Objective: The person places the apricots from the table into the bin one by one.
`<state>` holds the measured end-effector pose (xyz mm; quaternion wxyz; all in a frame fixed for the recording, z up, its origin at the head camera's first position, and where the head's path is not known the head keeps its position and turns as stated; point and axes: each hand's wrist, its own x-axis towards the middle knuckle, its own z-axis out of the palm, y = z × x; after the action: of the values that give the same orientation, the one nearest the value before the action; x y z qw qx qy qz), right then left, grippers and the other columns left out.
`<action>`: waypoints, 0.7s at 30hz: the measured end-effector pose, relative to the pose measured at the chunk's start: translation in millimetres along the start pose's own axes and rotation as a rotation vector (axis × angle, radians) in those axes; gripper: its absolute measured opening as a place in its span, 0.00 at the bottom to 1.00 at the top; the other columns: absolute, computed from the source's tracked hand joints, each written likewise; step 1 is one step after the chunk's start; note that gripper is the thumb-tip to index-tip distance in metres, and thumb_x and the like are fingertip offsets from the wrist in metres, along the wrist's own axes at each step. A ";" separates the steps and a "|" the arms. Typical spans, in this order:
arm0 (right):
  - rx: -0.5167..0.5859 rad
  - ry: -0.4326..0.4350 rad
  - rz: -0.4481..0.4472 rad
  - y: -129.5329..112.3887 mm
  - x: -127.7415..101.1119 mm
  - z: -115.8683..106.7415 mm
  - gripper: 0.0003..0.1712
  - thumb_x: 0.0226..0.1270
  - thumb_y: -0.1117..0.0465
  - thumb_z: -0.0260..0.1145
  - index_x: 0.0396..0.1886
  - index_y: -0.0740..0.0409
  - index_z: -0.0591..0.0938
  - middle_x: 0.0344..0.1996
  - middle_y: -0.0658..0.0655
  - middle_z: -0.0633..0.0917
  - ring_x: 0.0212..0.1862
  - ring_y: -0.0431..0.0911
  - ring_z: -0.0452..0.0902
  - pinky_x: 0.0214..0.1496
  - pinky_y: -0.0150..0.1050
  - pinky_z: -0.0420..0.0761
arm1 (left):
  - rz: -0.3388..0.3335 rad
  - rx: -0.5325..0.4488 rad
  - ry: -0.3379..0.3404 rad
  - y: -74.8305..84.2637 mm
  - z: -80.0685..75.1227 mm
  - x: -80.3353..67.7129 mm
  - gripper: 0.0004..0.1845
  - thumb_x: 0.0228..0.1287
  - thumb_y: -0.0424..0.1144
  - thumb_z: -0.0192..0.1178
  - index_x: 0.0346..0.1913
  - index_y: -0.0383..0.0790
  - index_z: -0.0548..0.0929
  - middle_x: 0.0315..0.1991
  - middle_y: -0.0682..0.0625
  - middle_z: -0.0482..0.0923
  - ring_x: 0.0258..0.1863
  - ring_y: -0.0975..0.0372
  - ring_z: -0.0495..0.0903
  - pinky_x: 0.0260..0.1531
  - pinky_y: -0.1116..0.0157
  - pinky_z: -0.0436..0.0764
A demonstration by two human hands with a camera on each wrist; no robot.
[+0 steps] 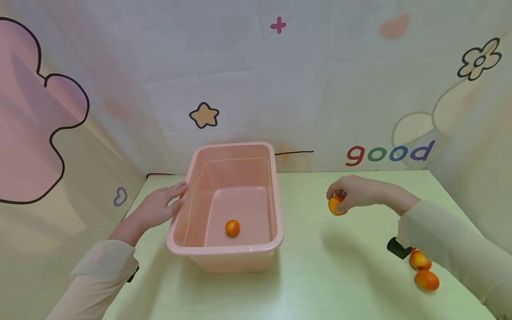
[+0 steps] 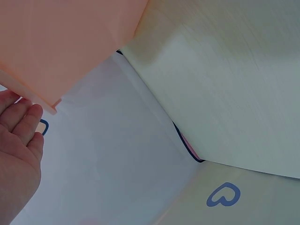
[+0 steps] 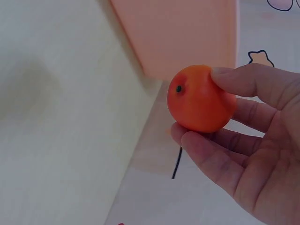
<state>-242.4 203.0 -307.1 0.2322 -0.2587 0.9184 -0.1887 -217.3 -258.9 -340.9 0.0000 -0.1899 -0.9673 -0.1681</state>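
A pink plastic tub [image 1: 228, 255] stands on the pale green table, with one small orange fruit [image 1: 232, 228] on its floor. My left hand [image 1: 160, 205] lies flat with straight fingers against the tub's left rim; in the left wrist view the fingers [image 2: 21, 124] touch the tub's edge [image 2: 44, 101]. My right hand [image 1: 354, 192] is raised to the right of the tub and pinches a second orange fruit [image 1: 336, 205] between thumb and fingers. The right wrist view shows this fruit [image 3: 201, 98] close up, with the tub's wall [image 3: 178, 33] behind it.
Two more orange fruits [image 1: 419, 261] [image 1: 426, 280] lie on the table near its right front, under my right sleeve. A printed backdrop with a star and the word "good" closes in the table at the back and sides.
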 end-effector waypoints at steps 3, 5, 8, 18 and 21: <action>-0.003 0.005 -0.025 -6.9 2.9 -6.5 0.13 0.51 0.66 0.62 0.40 0.60 0.78 0.30 0.52 0.78 0.33 0.43 0.70 0.35 0.33 0.75 | -0.005 0.000 -0.001 -0.3 -0.1 -0.4 0.26 0.65 0.40 0.46 0.64 0.37 0.60 0.66 0.42 0.56 0.61 0.41 0.59 0.57 0.43 0.59; 0.000 0.003 -0.037 -11.0 4.8 -9.7 0.15 0.51 0.66 0.62 0.41 0.61 0.78 0.31 0.53 0.78 0.33 0.43 0.70 0.35 0.33 0.75 | -0.001 0.005 0.003 0.0 -0.4 -0.8 0.26 0.65 0.40 0.46 0.64 0.36 0.60 0.66 0.41 0.56 0.61 0.41 0.59 0.57 0.42 0.59; 0.002 0.003 -0.042 -16.8 7.8 -13.8 0.16 0.51 0.67 0.62 0.43 0.62 0.78 0.32 0.53 0.78 0.34 0.44 0.70 0.36 0.33 0.75 | 0.008 0.009 0.007 0.3 -0.6 -1.4 0.26 0.65 0.41 0.45 0.64 0.36 0.60 0.65 0.41 0.57 0.61 0.40 0.59 0.57 0.42 0.59; -0.037 0.041 -0.091 -38.9 25.3 -28.1 0.15 0.50 0.69 0.60 0.40 0.61 0.79 0.30 0.53 0.78 0.32 0.45 0.71 0.35 0.33 0.74 | 0.023 0.013 0.016 1.2 -0.8 -2.0 0.25 0.65 0.41 0.45 0.64 0.35 0.61 0.65 0.41 0.57 0.61 0.41 0.59 0.57 0.43 0.60; -0.060 0.048 -0.112 -47.5 31.4 -32.7 0.14 0.49 0.69 0.59 0.39 0.62 0.79 0.30 0.54 0.78 0.32 0.45 0.71 0.35 0.33 0.74 | 0.022 0.016 0.014 1.4 -1.6 -2.5 0.25 0.65 0.41 0.45 0.64 0.36 0.61 0.65 0.41 0.57 0.61 0.41 0.59 0.57 0.44 0.59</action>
<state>-264.9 155.0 -268.4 0.1911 -0.3119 0.9131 -0.1799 -214.5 -259.1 -339.1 0.0099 -0.1995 -0.9664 -0.1618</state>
